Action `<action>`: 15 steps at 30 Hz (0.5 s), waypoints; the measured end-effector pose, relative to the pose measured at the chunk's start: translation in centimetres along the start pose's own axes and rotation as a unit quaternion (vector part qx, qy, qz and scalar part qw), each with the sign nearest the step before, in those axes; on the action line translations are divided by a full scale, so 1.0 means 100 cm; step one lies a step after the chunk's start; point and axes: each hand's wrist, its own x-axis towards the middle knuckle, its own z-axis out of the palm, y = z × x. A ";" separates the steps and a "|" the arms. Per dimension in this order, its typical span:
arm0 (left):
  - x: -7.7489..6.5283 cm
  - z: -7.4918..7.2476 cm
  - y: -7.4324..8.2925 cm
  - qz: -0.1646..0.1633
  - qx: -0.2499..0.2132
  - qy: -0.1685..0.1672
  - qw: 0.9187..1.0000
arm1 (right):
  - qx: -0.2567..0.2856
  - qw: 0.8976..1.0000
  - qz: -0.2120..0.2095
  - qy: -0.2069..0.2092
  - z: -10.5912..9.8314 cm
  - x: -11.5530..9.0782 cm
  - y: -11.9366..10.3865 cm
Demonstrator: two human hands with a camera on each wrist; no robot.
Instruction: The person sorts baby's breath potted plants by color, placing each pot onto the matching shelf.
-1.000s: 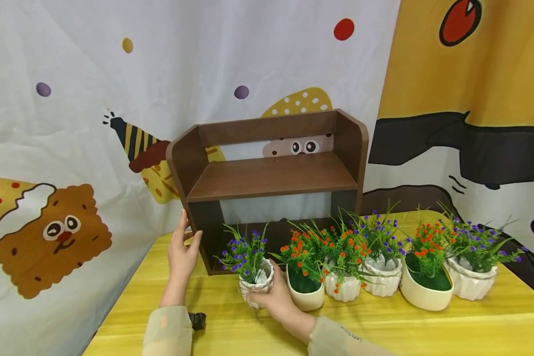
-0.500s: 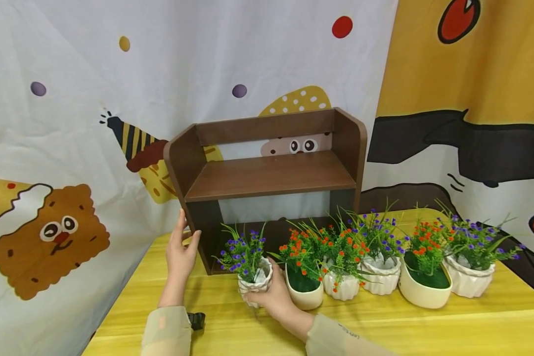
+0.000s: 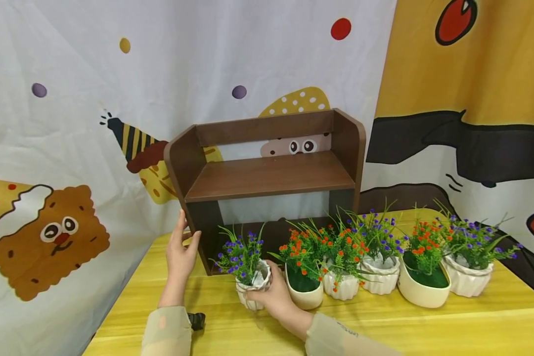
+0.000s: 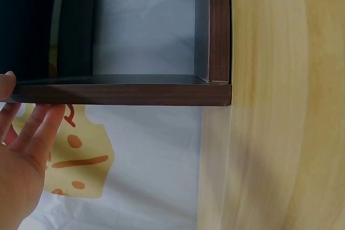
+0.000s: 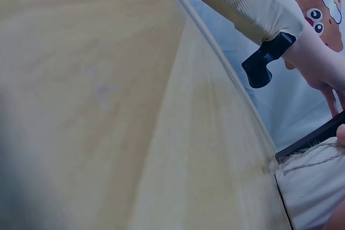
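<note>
My right hand (image 3: 278,294) grips a small white ruffled flowerpot (image 3: 251,295) with purple flowers and grassy leaves. Thumb and fingers lie on opposite sides of the pot, which leans a little left before the brown shelf (image 3: 267,175). The right wrist view catches only the pot's white side (image 5: 312,179) with twine across it. My left hand (image 3: 181,252) holds the shelf's left side panel (image 4: 129,94), thumb on the inner side and fingers along the outer side.
Right of the held pot stand several potted plants: an oval planter (image 3: 304,299) with orange flowers, ruffled white pots (image 3: 380,282), and another oval planter (image 3: 422,294). They line the yellow wood-grain table (image 3: 231,336) before the shelf's lower level. A cartoon-print curtain (image 3: 182,64) hangs behind.
The held flowerpot has shifted slightly left and down, its flowers leaning further left. My left hand stays at the shelf's side panel.
</note>
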 end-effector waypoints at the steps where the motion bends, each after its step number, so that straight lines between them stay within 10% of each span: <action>1: 0.000 0.000 0.000 -0.002 0.000 -0.001 1.000 | 0.007 1.000 0.002 -0.001 0.000 -0.001 -0.001; 15: 0.000 0.001 0.000 0.008 0.006 0.001 1.000 | 0.061 0.998 0.019 -0.015 -0.002 -0.001 -0.020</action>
